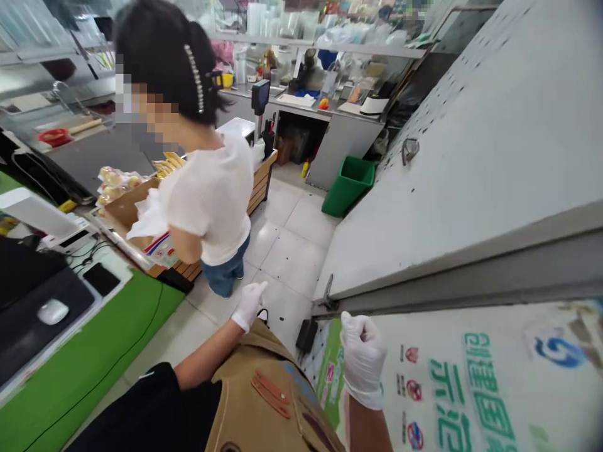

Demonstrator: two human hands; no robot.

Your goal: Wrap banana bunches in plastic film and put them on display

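1. Down at the near edge of the view, the left hand [249, 306], in a white disposable glove, hangs over the tile floor [287, 263] with its fingers loosely bunched. No object shows in it, and I can't tell how far it is closed.
2. Just to its right, the right hand [362, 359], gloved the same way, is clenched into a fist with nothing showing in it. It is right in front of a printed white panel [471, 383] with green lettering and round warning signs; I can't tell whether they touch.
3. Between the hands sits the front of a tan apron [264, 389] with orange tabs, and a black sleeve [141, 408] shows at near left.
4. Beyond the panel, on the right, stands a large grey door [471, 157].
5. Toward the far left, a co-worker [210, 188] in a white T-shirt and jeans stands at a wooden-sided desk [261, 182], one arm by a cardboard box [129, 210] with bagged buns [113, 182].
6. On the near-left green desk [80, 358] lies a white mouse [53, 311].
7. Farther off, a green bin [348, 185] stands on the floor by a cluttered counter [330, 122].
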